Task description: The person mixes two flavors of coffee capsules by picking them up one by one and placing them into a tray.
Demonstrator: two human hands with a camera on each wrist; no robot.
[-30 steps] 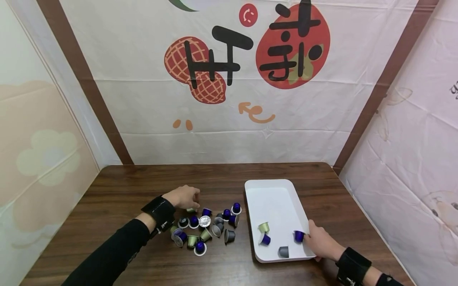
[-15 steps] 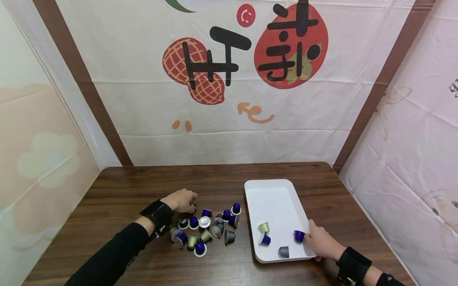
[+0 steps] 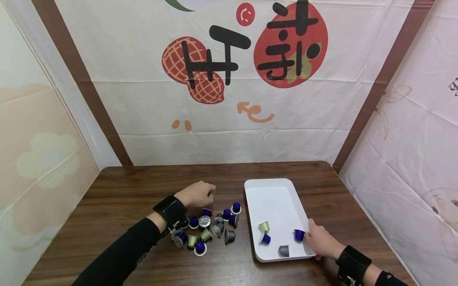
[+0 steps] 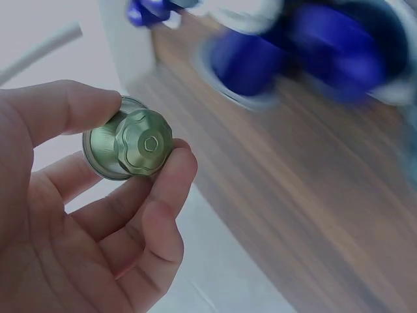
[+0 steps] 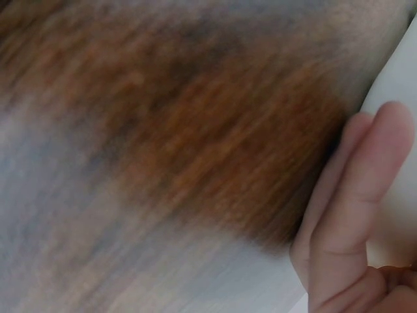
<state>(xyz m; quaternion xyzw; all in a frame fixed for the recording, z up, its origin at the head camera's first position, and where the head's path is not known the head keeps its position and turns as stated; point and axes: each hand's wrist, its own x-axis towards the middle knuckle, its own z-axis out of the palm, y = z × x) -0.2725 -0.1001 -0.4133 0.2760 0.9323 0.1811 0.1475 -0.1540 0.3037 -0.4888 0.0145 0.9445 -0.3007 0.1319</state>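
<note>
My left hand (image 3: 196, 194) is raised just behind the pile of coffee capsules. Between thumb and fingers it pinches a green coffee capsule (image 4: 143, 143), its narrow end facing the left wrist camera. The pile below includes a blue capsule (image 3: 200, 248), a green capsule (image 3: 192, 241) and a dark grey capsule (image 3: 229, 236). My right hand (image 3: 323, 240) holds the right side of a white tray (image 3: 272, 194) near its front corner. In the right wrist view its fingers (image 5: 352, 202) lie along the tray's side; the rest of that grip is mostly hidden.
Inside the tray lie a light green capsule (image 3: 264, 227), a grey capsule (image 3: 284, 251) and two blue ones, one of them (image 3: 299, 236) beside my right hand. The wooden table (image 3: 161, 178) ends at a printed cloth (image 3: 229, 143) behind.
My left hand first reaches down to a green capsule behind the pile, takes hold of it, then moves right with it. The right hand and tray stay in place.
</note>
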